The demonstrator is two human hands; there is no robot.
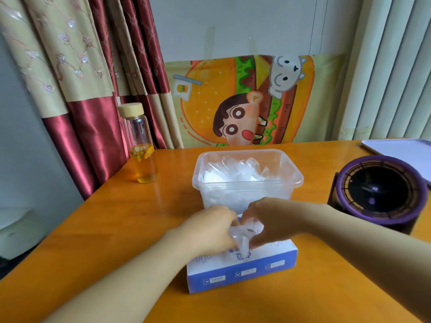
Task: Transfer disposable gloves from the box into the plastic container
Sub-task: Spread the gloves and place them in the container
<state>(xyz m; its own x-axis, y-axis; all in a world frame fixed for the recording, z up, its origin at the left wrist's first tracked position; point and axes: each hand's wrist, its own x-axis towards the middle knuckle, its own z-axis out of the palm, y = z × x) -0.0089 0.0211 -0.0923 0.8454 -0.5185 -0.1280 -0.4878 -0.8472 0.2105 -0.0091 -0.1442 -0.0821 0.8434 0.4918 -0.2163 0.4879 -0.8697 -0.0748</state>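
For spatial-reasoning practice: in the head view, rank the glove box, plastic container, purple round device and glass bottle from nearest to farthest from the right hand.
1. glove box, under the right hand
2. plastic container, just beyond it
3. purple round device, to the right
4. glass bottle, far left

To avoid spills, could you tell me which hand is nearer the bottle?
Left. The left hand sits right of the bottle, over the box; the right hand lies farther right.

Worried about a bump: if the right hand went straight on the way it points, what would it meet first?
Probably the left hand, just across the glove both pinch above the box; depth is unclear.
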